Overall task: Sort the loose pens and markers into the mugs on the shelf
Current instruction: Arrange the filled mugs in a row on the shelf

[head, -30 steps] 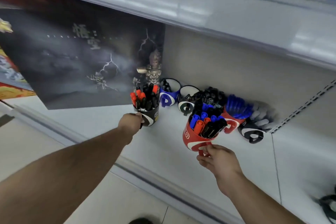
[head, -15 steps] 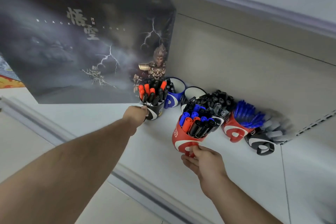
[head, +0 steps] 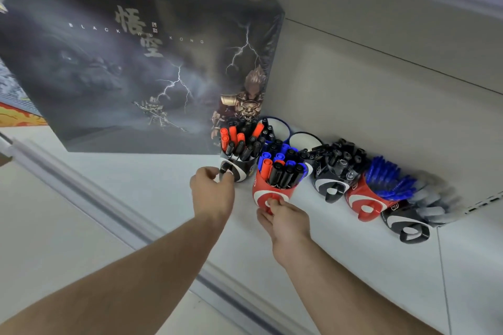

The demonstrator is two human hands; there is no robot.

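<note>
The left hand [head: 211,193] is at the black mug [head: 241,168], on the white shelf [head: 136,179]. Its fingers [head: 227,175] are curled round the mug's black handle [head: 226,168], which points out toward the shelf's front edge. The mug stands upright just in front of the dark poster [head: 136,62]. Its red and black markers [head: 239,141] stand on end, long axes near vertical, caps up, fanning slightly outward.

The right hand [head: 284,221] is at the front red mug [head: 273,192], which stands just right of the black mug; whether the two mugs touch cannot be told. The thumb and fingertips [head: 273,204] pinch its red handle [head: 268,205], which faces the shelf's front edge, toward the person. The mug stands upright. Its blue, red and black markers [head: 280,168] stand caps up, long axes leaning slightly back and to the right.

Behind these two stand a blue mug [head: 275,125] and a white-lined mug [head: 306,140], both against the back wall. To the right runs a row of mugs, all tipped away to the right in this wide view: a black mug of black pens [head: 337,158], a second red mug [head: 363,202] of blue pens [head: 389,177], and an end mug [head: 405,226] of grey pens [head: 435,204]. Their handles face the shelf's front edge.
</note>
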